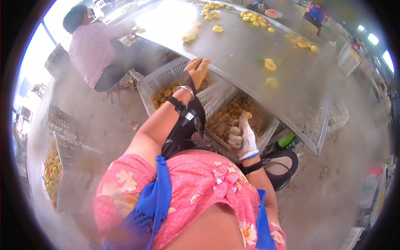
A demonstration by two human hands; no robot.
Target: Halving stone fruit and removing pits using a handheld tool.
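My left hand (198, 72), in an orange-brown glove, is at the edge of the metal table (231, 67), above a plastic crate (147, 82) of yellow stone-fruit halves (164, 93). Its fingers are bent, and whether they hold anything is hidden. My right hand (242, 137), in a white knitted glove, grips a small hand tool (241, 120) with a narrow handle. A yellow fruit scrap (247, 115) shows at the tool's tip. Beneath this hand, a second crate (269, 133) contains brownish-yellow fruit scraps (223, 117).
Fruit halves (217, 29) lie scattered across the table, with a pile (253, 18) near its far edge. A co-worker (93, 50) sits at the left. Behind my left side stands a crate of whole fruit (53, 170). A green object (286, 141) lies under the table corner.
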